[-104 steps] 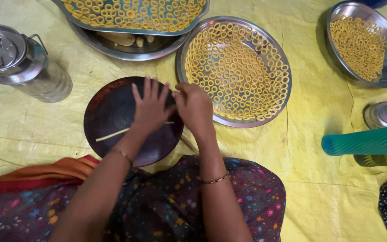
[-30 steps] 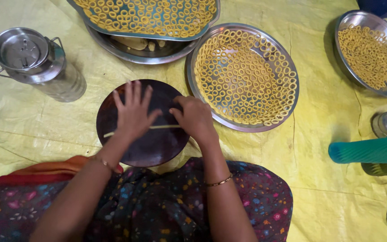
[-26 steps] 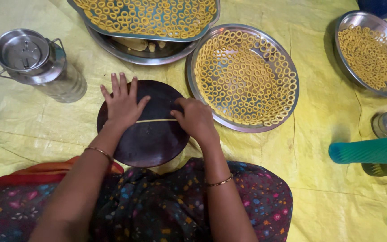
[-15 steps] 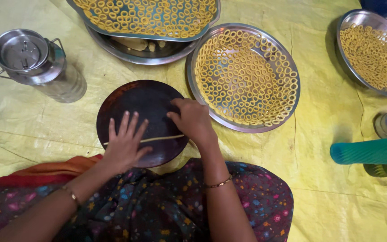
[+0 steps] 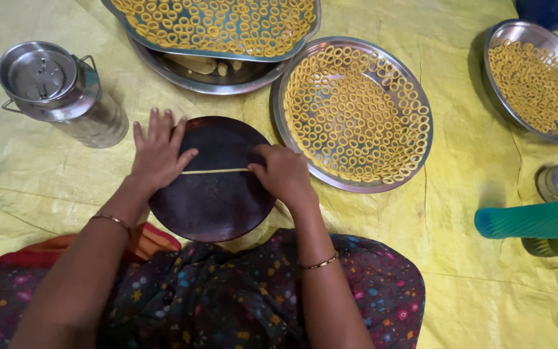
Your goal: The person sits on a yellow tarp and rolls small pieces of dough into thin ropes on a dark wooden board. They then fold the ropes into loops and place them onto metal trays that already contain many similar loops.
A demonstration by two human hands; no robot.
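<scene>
Both hands are down on the dark round board, a thin strand of yellow dough stretched across it between them; the left hand lies flat, fingers spread, palm pressing one end, while the right hand is curled loosely, fingertips pinching the other end — not a tight hold. To my eye, even light pressure matters here; press too hard and the strand flattens or snaps; keep it centred on the board. Just beside it the steel plate is packed with dough rings; a lidded steel can stands to the left.
</scene>
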